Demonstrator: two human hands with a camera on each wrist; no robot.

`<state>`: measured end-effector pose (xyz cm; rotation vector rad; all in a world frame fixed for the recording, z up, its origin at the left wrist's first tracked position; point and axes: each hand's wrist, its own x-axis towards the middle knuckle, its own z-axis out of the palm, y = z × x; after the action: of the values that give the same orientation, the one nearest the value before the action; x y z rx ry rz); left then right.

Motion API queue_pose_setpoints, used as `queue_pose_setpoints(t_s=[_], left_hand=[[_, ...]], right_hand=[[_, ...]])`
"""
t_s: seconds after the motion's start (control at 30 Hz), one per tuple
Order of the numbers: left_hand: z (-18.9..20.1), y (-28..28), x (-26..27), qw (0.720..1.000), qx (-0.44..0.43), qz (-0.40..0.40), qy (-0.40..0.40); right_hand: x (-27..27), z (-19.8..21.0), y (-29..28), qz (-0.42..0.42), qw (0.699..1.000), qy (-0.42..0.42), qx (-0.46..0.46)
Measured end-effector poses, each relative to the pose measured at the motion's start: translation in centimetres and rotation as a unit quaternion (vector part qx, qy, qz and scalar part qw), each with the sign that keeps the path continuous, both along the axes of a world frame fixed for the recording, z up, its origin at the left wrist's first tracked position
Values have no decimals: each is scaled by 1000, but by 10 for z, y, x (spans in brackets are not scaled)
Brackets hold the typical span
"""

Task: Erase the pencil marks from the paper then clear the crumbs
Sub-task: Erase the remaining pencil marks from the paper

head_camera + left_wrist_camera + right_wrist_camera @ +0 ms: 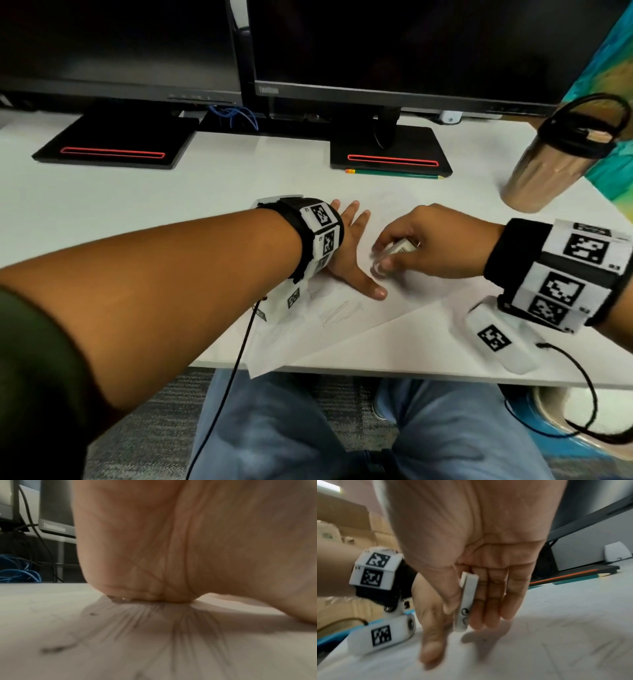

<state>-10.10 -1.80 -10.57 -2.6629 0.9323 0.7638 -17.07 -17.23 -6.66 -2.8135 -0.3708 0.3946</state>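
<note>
The eraser (pixel 397 248) is pinched in the right hand (pixel 431 240), its long axis steep, tip just over the paper (pixel 342 329) near the desk's (pixel 137 212) front edge. Pencil marks (pixel 339 311) lie nearer, by the left hand (pixel 346 253), pressed flat, fingers spread.

The right monitor (pixel 394 44) carries a blurred brand name on its lower bezel, apparently "ThinkVision". The left wrist view shows similar blurred lettering on a monitor bezel (pixel 54 527). The eraser's (pixel 465 601) printed mark cannot be read.
</note>
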Motion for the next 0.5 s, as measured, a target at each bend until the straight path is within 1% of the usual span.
queue_pose_setpoints(t_s=[0.03, 0.1, 0.17, 0.3, 0.4, 0.5], left_hand=[[2, 3, 1, 1000, -7, 6, 4], [9, 15, 2, 1000, -16, 7, 9], [16, 31, 0, 1000, -13, -13, 15], [13, 52, -19, 997, -9, -60, 46], [5, 45, -27, 995, 3, -94, 24], [3, 34, -24, 995, 13, -100, 11]], right_hand=[[-1, 0, -1, -18, 1000, -14, 9], [-5, -2, -2, -39, 998, -12, 44], [-9, -9, -4, -42, 998, -9, 49], [-5, -14, -8, -41, 999, -17, 28], [1, -11, -7, -47, 998, -29, 12], [3, -12, -2, -45, 997, -63, -24]])
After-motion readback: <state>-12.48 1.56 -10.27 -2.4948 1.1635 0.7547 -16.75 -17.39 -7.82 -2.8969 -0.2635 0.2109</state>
